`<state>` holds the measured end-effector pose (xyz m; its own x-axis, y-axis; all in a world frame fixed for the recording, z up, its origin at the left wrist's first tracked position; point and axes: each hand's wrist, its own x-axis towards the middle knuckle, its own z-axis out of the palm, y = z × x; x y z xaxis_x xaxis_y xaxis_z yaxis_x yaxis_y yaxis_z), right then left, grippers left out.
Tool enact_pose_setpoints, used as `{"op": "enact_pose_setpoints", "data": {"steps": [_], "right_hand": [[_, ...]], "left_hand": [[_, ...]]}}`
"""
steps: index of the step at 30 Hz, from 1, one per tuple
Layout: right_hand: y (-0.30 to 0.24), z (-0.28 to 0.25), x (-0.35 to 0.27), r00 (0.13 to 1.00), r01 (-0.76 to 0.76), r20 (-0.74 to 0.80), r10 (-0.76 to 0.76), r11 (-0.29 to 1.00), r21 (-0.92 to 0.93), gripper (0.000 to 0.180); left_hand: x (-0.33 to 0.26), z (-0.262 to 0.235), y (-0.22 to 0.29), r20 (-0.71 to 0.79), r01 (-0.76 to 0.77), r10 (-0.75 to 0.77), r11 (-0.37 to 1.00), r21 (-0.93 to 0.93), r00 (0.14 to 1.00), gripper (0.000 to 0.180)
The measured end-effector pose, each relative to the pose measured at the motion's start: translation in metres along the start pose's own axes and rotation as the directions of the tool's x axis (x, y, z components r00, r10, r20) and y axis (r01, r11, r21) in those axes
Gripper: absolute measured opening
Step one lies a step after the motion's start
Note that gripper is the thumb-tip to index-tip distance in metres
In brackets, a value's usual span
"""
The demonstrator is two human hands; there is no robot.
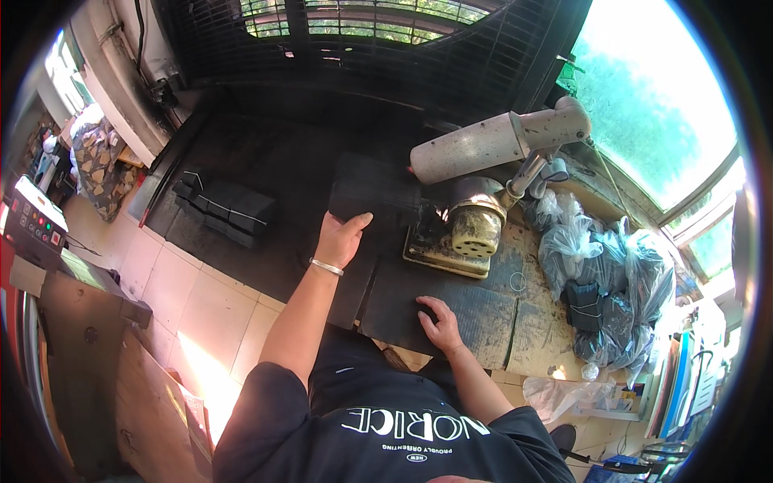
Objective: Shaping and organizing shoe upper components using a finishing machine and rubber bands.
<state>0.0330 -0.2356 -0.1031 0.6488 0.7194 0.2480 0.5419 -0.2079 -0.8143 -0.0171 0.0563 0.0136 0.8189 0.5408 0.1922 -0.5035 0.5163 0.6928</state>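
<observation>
My left hand (345,237), a silver bangle at its wrist, pinches the near edge of a flat black squarish piece (366,185) with the thumb on top. The fingers beneath are partly hidden, and the dark surface blurs the piece's outline. Just right of that piece stands a dusty bench machine (475,221) with a round vented motor housing and a pale base. My right hand (441,326) rests, loosely open and holding nothing, on the blackened cardboard (403,310) at the bench's near edge.
Tied black blocks (225,211) lie on the bench at left. A grey jointed duct (475,149) reaches over the machine. Plastic bags of dark pieces (604,274) crowd the right side. Behind the bench is a dark slatted grille (362,56). A control box with buttons (36,221) stands far left.
</observation>
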Motion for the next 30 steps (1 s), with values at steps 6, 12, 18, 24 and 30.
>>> {"op": "enact_pose_setpoints", "data": {"steps": [6, 12, 18, 24, 30], "right_hand": [[0.001, 0.001, 0.0, 1.0, -0.013, -0.007, 0.013, 1.0, 0.011, 0.033], [0.002, 0.001, 0.0, 1.0, -0.016, -0.008, 0.016, 1.0, 0.011, 0.033], [0.001, 0.0, 0.0, 1.0, -0.018, -0.011, 0.018, 1.0, 0.024, 0.032], [0.002, 0.0, 0.0, 1.0, -0.012, -0.018, 0.013, 0.999, 0.039, 0.032], [0.001, 0.0, 0.0, 1.0, -0.012, -0.016, 0.013, 0.999, 0.046, 0.031]], "left_hand": [[0.012, 0.002, -0.001, 0.014, -0.027, 0.026, 0.999, 0.037, 1.0, 0.047], [0.025, 0.007, -0.003, 0.011, -0.049, 0.049, 0.998, 0.036, 0.999, 0.045], [0.038, 0.011, -0.005, 0.001, -0.06, 0.06, 0.998, 0.03, 0.998, 0.043], [0.051, 0.016, -0.008, -0.002, -0.088, 0.088, 0.995, 0.037, 0.996, 0.037], [0.061, 0.018, -0.012, 0.007, -0.095, 0.094, 0.995, 0.027, 0.996, 0.039]]}}
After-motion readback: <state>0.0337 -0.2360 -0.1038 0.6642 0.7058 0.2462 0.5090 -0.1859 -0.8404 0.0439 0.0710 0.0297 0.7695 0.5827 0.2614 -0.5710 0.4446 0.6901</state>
